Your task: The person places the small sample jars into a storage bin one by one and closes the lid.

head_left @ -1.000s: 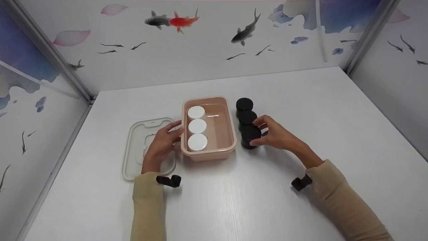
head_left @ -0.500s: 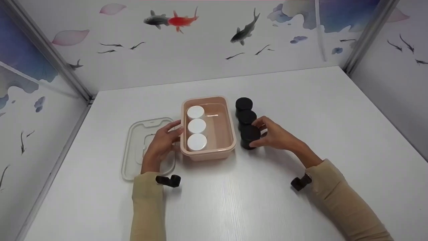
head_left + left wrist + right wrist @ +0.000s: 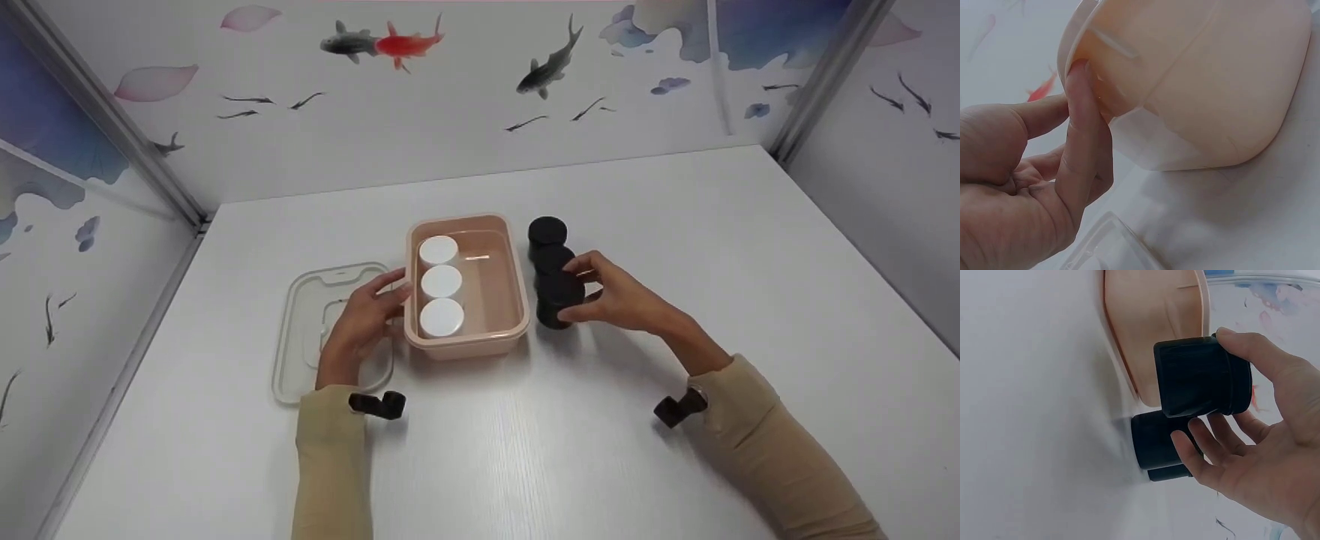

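Observation:
My left hand (image 3: 361,322) grips the left rim of a peach plastic box (image 3: 472,348); in the left wrist view a fingertip (image 3: 1079,84) is tucked under that rim. Three round white-topped jars (image 3: 442,318) stand in a column along the box's left side, and its right half shows bare floor. To the right of the box, my right hand (image 3: 622,300) pinches the nearest black jar (image 3: 559,296) between thumb and fingers. This jar (image 3: 1202,377) hangs just above the table in the right wrist view. Two more black jars (image 3: 547,231) stand behind it in a row.
A translucent lid (image 3: 296,360) lies flat on the white table (image 3: 480,450) left of the box, partly under my left hand and forearm. Printed wall panels (image 3: 465,157) with fish enclose the table at the back and sides.
My right hand has raised the nearest black jar slightly, and it now overlaps more of the jar behind it. The left hand and the box stay where they were.

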`<state>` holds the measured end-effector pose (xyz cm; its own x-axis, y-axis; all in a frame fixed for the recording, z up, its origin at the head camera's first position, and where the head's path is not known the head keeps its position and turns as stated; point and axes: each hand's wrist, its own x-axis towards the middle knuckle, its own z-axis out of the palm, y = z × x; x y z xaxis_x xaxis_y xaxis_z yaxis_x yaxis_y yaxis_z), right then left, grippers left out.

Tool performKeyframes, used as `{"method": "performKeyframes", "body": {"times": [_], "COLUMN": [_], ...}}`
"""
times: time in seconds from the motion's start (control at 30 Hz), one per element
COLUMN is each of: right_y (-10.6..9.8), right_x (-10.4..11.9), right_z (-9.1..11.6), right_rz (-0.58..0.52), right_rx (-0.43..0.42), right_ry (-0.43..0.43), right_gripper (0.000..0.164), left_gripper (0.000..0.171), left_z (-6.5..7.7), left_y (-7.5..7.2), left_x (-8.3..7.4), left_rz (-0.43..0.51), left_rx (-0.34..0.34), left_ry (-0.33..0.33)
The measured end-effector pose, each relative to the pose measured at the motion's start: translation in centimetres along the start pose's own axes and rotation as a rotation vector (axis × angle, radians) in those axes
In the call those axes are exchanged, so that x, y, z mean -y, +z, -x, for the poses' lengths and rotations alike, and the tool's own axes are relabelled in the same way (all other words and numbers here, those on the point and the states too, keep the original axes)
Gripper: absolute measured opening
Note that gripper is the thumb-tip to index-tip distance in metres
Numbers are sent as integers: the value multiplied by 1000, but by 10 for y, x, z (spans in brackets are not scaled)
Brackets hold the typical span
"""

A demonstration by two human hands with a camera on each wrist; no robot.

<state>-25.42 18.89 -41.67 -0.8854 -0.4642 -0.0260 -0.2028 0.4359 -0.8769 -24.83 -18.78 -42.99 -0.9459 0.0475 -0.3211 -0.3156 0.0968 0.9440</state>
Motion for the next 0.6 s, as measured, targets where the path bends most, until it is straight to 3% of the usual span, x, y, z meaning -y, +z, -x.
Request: {"method": "performKeyframes", "body": {"times": [0.6], "right_y": [10], "right_x": [28], "right_z": [8], "right_rz": [-108], "right_rx": [-126], "right_ry": [-53], "right_gripper": [66], "left_gripper": [53], "left_z": [-2], "left_y": [1], "left_x": [0], "left_rz": [22], "left_rx": [7], "left_ry": [-19]}}
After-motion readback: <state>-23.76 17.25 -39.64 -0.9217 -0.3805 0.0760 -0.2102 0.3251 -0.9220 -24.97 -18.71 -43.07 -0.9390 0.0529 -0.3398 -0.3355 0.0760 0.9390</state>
